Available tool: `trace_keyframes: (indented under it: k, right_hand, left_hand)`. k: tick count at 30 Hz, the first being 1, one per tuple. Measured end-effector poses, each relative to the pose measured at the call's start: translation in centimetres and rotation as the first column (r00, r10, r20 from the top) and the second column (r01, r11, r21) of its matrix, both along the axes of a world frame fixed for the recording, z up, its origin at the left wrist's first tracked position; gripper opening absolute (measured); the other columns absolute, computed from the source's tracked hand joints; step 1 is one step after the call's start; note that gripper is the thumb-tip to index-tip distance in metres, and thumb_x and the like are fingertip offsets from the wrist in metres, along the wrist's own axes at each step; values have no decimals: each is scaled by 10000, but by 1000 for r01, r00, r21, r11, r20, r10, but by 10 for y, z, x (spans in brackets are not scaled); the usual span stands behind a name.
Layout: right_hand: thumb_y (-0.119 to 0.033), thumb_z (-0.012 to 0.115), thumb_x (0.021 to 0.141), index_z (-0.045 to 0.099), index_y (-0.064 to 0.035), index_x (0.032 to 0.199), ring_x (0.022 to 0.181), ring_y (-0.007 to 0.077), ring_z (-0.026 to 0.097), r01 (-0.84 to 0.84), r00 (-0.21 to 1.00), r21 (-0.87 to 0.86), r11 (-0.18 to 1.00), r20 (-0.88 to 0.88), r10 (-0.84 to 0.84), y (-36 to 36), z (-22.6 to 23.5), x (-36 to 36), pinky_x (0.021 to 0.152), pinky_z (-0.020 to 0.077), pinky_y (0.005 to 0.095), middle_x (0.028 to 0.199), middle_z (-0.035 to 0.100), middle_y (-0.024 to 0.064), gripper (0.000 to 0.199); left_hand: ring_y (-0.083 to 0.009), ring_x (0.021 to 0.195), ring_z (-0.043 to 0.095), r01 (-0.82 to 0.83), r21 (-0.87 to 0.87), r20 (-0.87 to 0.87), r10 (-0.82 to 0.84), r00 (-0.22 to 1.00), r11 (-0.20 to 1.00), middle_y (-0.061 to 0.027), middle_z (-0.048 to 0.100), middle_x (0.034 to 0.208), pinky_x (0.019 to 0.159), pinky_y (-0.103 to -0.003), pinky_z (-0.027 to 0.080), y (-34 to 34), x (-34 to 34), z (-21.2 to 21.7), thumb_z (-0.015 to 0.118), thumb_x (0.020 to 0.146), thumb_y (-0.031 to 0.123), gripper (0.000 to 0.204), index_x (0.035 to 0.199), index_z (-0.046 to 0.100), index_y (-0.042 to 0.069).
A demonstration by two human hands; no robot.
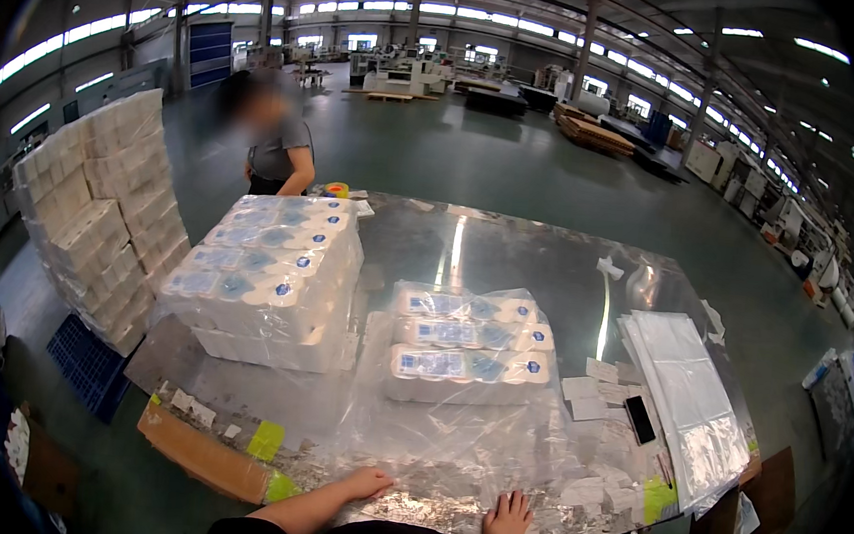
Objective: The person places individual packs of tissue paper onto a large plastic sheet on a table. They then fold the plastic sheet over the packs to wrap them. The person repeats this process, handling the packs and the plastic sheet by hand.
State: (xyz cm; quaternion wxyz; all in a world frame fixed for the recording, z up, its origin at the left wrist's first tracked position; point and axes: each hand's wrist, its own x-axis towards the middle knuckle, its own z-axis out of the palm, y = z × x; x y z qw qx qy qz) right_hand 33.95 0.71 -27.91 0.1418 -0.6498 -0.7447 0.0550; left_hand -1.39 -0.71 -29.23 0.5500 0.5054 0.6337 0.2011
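Both grips lie flat and spread, left hand [367, 483] and right hand [507, 519] pressing the clear bag [453, 440] on the desk [509, 248]; three roll packs [469, 349] loaded inside, mouth judged unsealed

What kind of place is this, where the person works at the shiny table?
Most likely a factory packing hall for toilet paper. Wrapped roll packs lie on the metal table, more are stacked on a pallet, and machines stand across the wide concrete floor.
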Motion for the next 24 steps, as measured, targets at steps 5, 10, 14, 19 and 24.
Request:
trace_keyframes:
  k: [5,10,14,19,24]
  right_hand:
    - [-276,532,793,506,-108,1224,1330,378,266,1,1000,-20,1000,-9,-1,1,3,0,1043,204,584,1414,353,178,463]
    - [-277,531,795,499,-108,1242,1333,377,260,3,1000,-38,999,-17,-4,0,8,-2,1051,192,580,1422,344,175,479]
    - [-277,531,794,491,-107,1255,1332,378,263,7,1000,-33,999,-6,-7,-1,4,-1,1052,189,580,1424,343,175,493]
    - [-275,537,787,494,-106,1248,1328,379,270,4,1000,-23,1000,-7,-4,-1,6,-3,1047,196,582,1416,353,176,493]
    - [-266,543,779,503,-97,1217,1315,382,284,-1,1000,-18,1000,-14,0,-1,12,-5,1029,215,593,1379,384,182,471]
  left_hand:
    - [-116,475,511,-99,-47,115,104,988,994,-10,560,537,505,-294,427,1,4,-2,547,867,358,350,655,620,90]
    - [-125,491,555,-173,-82,1,174,985,982,-26,589,567,516,-296,463,6,10,-16,577,817,331,285,710,659,79]
    - [-130,500,569,-145,-26,-102,141,985,989,-34,616,592,517,-287,462,7,12,-22,595,797,328,271,760,688,77]
    - [-120,485,543,-124,-78,46,128,991,989,-26,595,584,493,-273,440,6,2,-29,581,827,303,258,786,679,67]
    - [-118,514,566,-99,-75,30,101,994,992,-25,615,609,514,-269,452,2,5,6,593,823,312,255,804,695,80]
